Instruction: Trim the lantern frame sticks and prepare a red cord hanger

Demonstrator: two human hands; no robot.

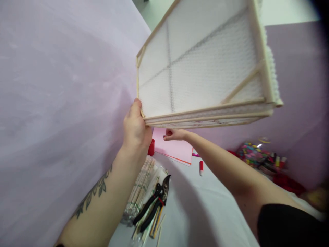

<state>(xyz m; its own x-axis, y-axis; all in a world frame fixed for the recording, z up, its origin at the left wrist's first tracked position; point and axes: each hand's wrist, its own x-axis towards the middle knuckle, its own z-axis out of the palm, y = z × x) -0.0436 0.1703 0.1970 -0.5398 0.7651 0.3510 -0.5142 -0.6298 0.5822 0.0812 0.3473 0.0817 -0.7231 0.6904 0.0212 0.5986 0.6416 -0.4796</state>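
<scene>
My left hand [135,125] is closed on the lower left corner of a stick-framed white panel [205,65], which I hold raised and tilted. Thin pale wooden sticks edge the panel, short sticks brace its corners, and two dark lines cross behind its textured white sheet. Below it, my right hand [174,134] is over a pink sheet of paper [174,149] on the table. Its fingers are curled together; something small and dark shows at the fingertips, too small to name. The panel's lower edge passes just above that hand.
Black-handled pruning shears [154,202] lie on bundled wooden sticks in plastic [141,181]. A red cylindrical object [151,147] stands by the paper, with a red marker [201,168] to its right. Colourful small items in a bag [250,153] are at the right. Lilac cloth [64,85] hangs at the left.
</scene>
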